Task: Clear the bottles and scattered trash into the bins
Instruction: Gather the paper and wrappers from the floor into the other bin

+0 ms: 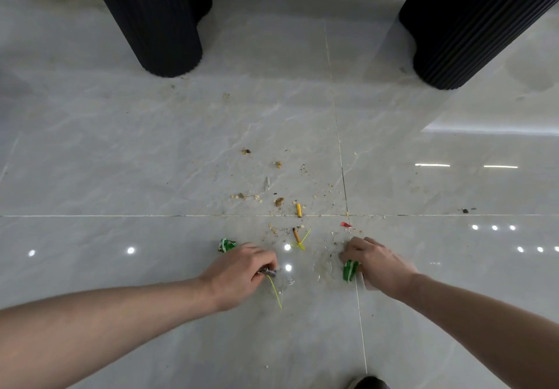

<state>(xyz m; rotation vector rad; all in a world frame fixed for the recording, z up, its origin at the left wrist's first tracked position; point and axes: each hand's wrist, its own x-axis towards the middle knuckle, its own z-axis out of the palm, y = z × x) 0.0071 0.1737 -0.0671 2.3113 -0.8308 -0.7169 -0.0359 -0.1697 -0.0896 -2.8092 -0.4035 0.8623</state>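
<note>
Both bare forearms reach down to a glossy pale grey tiled floor (151, 162) strewn with small litter. The left hand (239, 270) has its fingers (263, 260) curled inward, pinching a small grey metallic piece (268, 272) just above the floor, and a thin yellow-green plastic strip (275, 292) trails from that grip toward the person. Just beside the knuckles of this hand, on the far left side, a crumpled green and white wrapper (226, 245) lies on the tile.

The right hand (378, 264) is also curled, its fingers closed round a second crumpled green wrapper (350, 270), which shows at the thumb side and touches or nearly touches the floor; which of the two I cannot tell. A bit of white paper (366, 283) peeks out under the palm.

Between the two hands, a little farther off, lie a brownish cigarette butt (296, 235) and a looped yellow-green tie (302, 242), touching each other. Beyond them, on the grout line, rests a short yellow cylinder stub (299, 210). A small red scrap (345, 224) sits near the tile corner, just beyond the right hand. Tan crumbs (279, 201) scatter across the far tile.

Well apart, at the top, two black ribbed cylindrical columns stand on the floor, one at the left (160, 19) and one at the right (472, 26). A dark shoe tip (370, 383) shows at the bottom edge.
</note>
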